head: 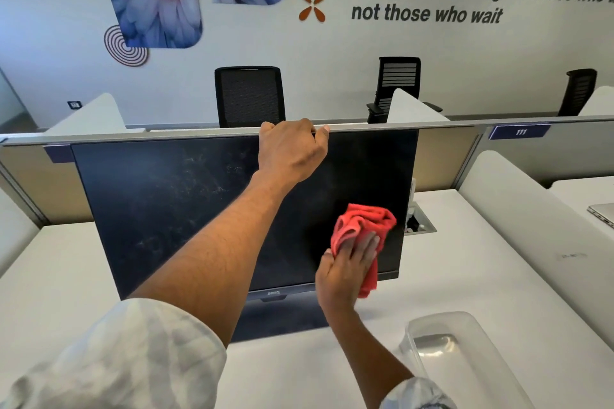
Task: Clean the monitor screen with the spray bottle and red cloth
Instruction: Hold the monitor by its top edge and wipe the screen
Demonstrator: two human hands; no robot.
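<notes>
A black monitor (159, 205) stands upright on the white desk, its screen dark with pale smears and droplets across the left and middle. My left hand (290, 152) grips the monitor's top edge near the centre. My right hand (349, 270) presses a crumpled red cloth (362, 225) flat against the lower right part of the screen. The spray bottle is not in view.
A clear plastic tub (465, 358) sits on the white desk (481, 275) at the front right. A cable port (420, 225) is set into the desk behind the monitor's right edge. Partition panels, black office chairs (249, 96) and a laptop corner (603, 214) lie beyond.
</notes>
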